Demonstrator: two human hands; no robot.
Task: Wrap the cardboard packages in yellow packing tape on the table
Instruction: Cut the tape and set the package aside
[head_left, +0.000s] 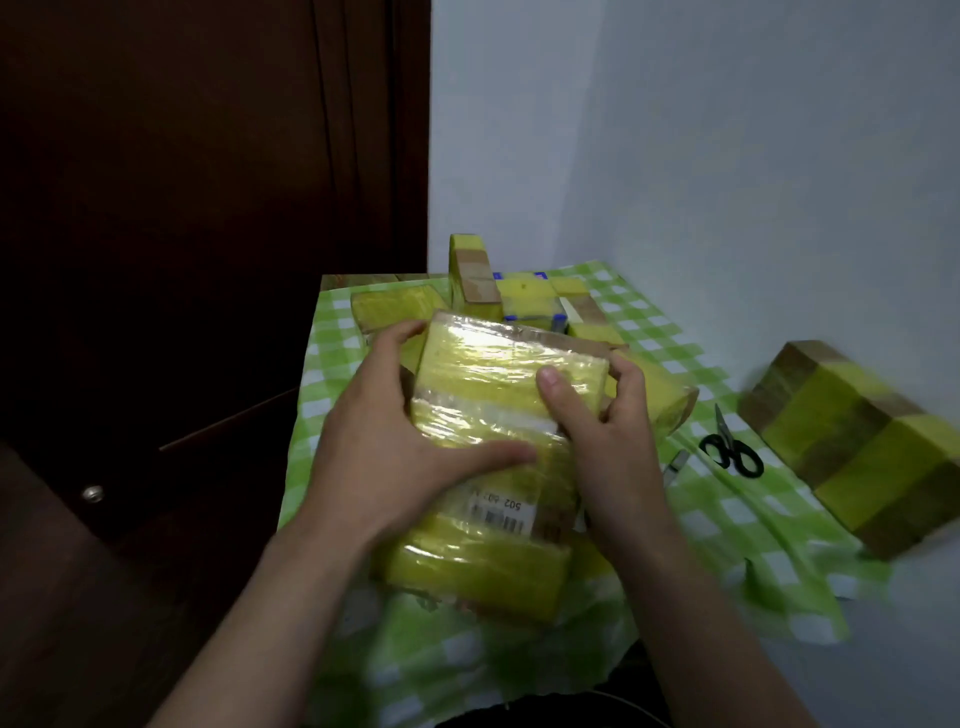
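Note:
A cardboard package (488, 384) covered in glossy yellow tape, with a white barcode label (501, 512) on top, is held just above the green checked table (727, 525). My left hand (384, 441) grips its left side, thumb laid across the top face and fingers curled over the far left corner. My right hand (602, 415) grips the right side, thumb pressing on the top and fingers wrapped round the right edge. The package's underside is hidden.
Several taped packages (524, 296) are stacked at the table's back. A long taped box (852, 441) lies at the right. Black-handled scissors (730, 447) and a small grey cutter (675, 465) lie between it and my right hand. A dark wooden door (208, 208) stands left.

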